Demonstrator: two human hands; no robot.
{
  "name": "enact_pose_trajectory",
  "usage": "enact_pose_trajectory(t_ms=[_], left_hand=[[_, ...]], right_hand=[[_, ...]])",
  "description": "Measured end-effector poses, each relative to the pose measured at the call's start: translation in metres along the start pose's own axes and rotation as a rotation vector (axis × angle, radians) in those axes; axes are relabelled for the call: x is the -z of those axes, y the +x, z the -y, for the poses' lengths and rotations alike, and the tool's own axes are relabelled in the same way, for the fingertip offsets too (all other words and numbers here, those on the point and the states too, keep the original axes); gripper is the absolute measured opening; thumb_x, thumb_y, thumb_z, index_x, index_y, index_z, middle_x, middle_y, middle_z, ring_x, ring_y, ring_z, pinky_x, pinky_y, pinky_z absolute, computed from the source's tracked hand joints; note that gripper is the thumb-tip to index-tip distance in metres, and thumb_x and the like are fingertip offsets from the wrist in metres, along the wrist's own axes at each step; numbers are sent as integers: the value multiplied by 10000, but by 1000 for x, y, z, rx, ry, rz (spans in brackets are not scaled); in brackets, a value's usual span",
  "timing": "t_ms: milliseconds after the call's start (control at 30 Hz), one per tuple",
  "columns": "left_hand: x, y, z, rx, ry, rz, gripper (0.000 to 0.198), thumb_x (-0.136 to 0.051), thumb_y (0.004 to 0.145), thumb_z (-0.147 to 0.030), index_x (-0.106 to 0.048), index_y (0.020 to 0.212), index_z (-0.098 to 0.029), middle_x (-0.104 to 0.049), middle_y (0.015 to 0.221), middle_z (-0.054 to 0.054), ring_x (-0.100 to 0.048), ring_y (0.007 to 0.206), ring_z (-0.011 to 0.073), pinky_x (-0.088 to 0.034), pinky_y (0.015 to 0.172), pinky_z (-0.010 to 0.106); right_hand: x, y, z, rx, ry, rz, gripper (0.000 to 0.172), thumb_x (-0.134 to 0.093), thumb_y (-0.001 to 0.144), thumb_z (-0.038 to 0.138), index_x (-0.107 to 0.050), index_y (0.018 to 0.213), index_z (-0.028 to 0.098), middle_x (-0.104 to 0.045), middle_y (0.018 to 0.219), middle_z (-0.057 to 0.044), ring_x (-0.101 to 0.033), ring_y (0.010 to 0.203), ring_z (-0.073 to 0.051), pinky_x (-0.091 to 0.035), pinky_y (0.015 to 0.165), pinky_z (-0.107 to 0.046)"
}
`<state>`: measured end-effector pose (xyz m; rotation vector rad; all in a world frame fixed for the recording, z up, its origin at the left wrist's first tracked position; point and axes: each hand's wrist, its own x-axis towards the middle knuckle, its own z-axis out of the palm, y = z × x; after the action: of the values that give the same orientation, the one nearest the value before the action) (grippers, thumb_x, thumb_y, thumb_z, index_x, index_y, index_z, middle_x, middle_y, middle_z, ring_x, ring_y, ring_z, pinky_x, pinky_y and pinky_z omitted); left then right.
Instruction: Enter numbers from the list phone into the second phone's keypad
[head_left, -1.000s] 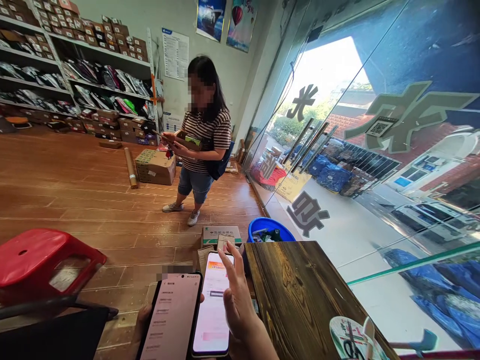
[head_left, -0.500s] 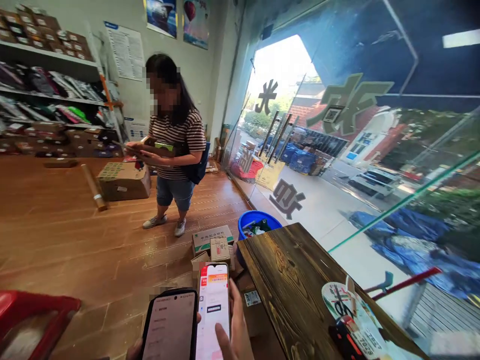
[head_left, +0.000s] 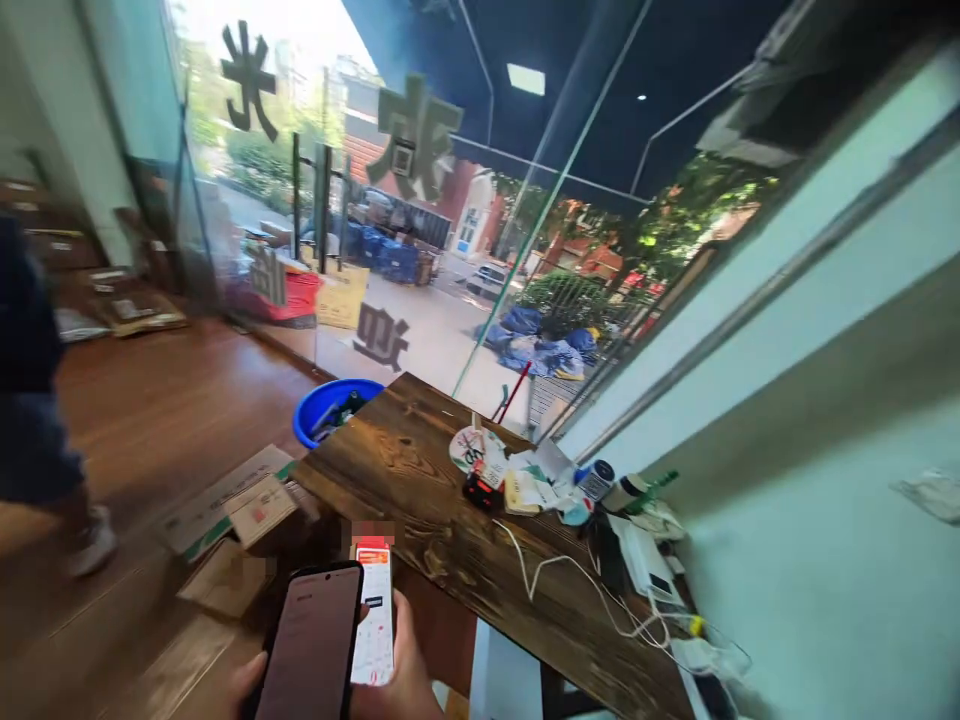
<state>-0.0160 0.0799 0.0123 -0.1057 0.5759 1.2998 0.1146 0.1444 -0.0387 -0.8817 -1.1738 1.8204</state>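
Observation:
My left hand [head_left: 249, 680] grips a dark-framed phone [head_left: 311, 640] along its left edge; the screen is dim. Held in my right hand [head_left: 409, 660] is a second phone [head_left: 375, 620] with a bright white, red and orange screen. The dark phone overlaps the left side of the bright one, and both are tilted up side by side at the bottom of the view. Most of the left hand is hidden behind the dark phone or cut off by the frame.
A dark wooden table [head_left: 420, 480] carries papers, a black-and-red device [head_left: 482, 492] and a white cable [head_left: 555, 562]. Left of it stand a blue bin [head_left: 304, 410] and cardboard boxes [head_left: 262, 510]. A person [head_left: 37, 430] is at the left edge. Glass doors [head_left: 247, 230] are ahead.
My view has swung right, bringing more of the table and the right wall in. The person has shifted to the left edge. Both phones stay in my hands.

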Motion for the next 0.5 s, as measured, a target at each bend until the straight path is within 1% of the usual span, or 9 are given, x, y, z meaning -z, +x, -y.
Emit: enact_pose_trajectory(t_ms=[67,133,200,300,367,400,433,467,500], left_hand=[[-16,23,6,31,37,-49,364,-598,701,-237,-642,1052,-154,-742,851,49,-643,955,289,-494,888,384],[-33,42,15,46,54,-132,481,-575,749,-240,-536,1221,-163,-740,760,25,-655,929,258,-493,885,345],[-52,60,27,47,52,-202,606,-588,767,-297,-411,1329,-155,-739,776,30,-666,894,243,-492,879,323],[-83,89,43,63,37,-251,726,-621,755,-379,-328,1369,-127,-727,911,90,-666,896,271,-496,868,384],[-105,110,52,100,26,-263,760,-627,751,-396,-306,1370,-92,-713,941,140,-662,895,311,-498,835,446],[-117,120,56,126,24,-259,768,-620,752,-420,-312,1361,-69,-709,931,162,-666,865,328,-500,809,466],[-128,130,59,144,32,-252,767,-604,757,-453,-332,1343,-40,-708,908,179,-673,817,335,-505,779,471],[-138,141,63,145,45,-244,752,-577,766,-485,-368,1314,-14,-709,876,187,-678,763,328,-511,748,457],[-148,150,66,129,61,-232,722,-549,779,-504,-414,1275,3,-712,846,186,-680,709,306,-518,718,429]], right_hand=[[40,16,-3,-129,-129,-141,867,-759,289,421,-433,1056,183,-670,1011,-110,-627,925,-300,-486,855,-433],[86,32,-7,-230,-258,-307,742,-704,367,410,-426,1008,161,-668,961,-126,-633,892,-293,-511,795,-412],[134,48,-12,-303,-376,-427,621,-663,441,373,-422,975,167,-651,969,-139,-626,900,-308,-524,738,-420],[197,66,-15,-410,-580,-535,653,-665,409,286,-432,990,102,-622,959,-235,-593,914,-431,-475,763,-562],[226,73,-8,-422,-681,-536,711,-685,349,226,-461,996,36,-584,992,-313,-521,996,-527,-379,852,-651],[235,74,-3,-401,-713,-512,744,-701,308,195,-483,997,18,-554,1045,-339,-460,1066,-557,-317,913,-667],[241,74,5,-362,-731,-475,775,-720,279,184,-508,1007,21,-515,1126,-345,-390,1150,-557,-256,981,-651],[242,74,14,-312,-741,-425,799,-743,283,223,-529,1032,45,-478,1212,-316,-331,1227,-516,-223,1038,-601],[240,72,24,-245,-702,-345,821,-756,328,314,-532,1082,80,-438,1293,-266,-289,1287,-452,-213,1077,-538]])
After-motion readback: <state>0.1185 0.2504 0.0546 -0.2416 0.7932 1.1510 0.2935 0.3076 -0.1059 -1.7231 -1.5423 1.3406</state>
